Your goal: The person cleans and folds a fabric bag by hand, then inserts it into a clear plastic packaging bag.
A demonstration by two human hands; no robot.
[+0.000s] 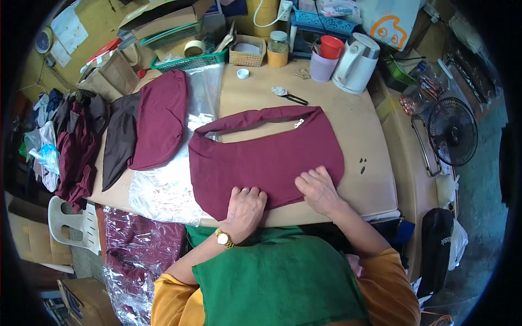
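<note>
A maroon cloth shoulder bag [261,157] lies flat on the table, its strap toward the far side and a zipper pull [299,124] near the strap's right end. My left hand [247,206], wearing a gold watch [224,238] at the wrist, has its fingers curled on the bag's near edge, left of the middle. Farther right, my right hand [318,190] is closed on the cloth near the bag's lower right corner. The thumbs are mostly hidden. Left of this bag lie another maroon bag [160,119] and a dark brown one [120,138].
Clear plastic bags [163,193] lie under the left side. At the back stand a green basket [190,62], a jar [278,49], a purple cup [324,66] and a white kettle [356,64]. Thread snips [293,99] lie beyond the strap. A fan [452,130] stands right.
</note>
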